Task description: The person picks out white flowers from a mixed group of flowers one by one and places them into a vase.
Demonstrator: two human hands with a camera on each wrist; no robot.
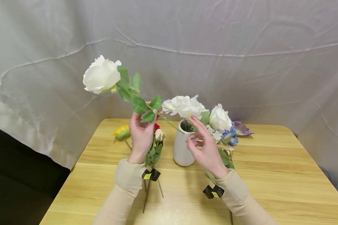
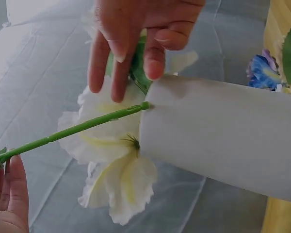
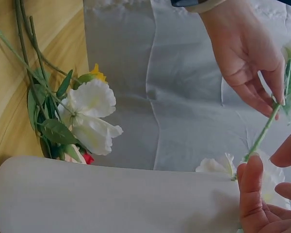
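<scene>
My left hand (image 1: pixel 141 135) pinches the green stem of a large white rose (image 1: pixel 102 75). Its bloom points up and to the left, with leaves around my fingers. The stem's lower end (image 2: pixel 144 105) is at the rim of a white vase (image 1: pixel 182 152), as the left wrist view shows. Ruffled white flowers (image 1: pixel 184 106) stand in the vase and lean out over its mouth. My right hand (image 1: pixel 207 150) is beside the rim, fingers loosely extended near those blooms and holding nothing. Whether a fingertip touches a petal, I cannot tell.
Left of the vase, a yellow flower (image 1: pixel 121 132), a pale pink rosebud (image 1: pixel 159 135) and a red bloom (image 1: pixel 156 126) lie on the wooden table (image 1: pixel 270 175). On the right are a white rose (image 1: pixel 220 118), a blue flower (image 1: pixel 229 137) and a purple flower (image 1: pixel 242 128). Grey cloth (image 1: pixel 214 75) hangs behind.
</scene>
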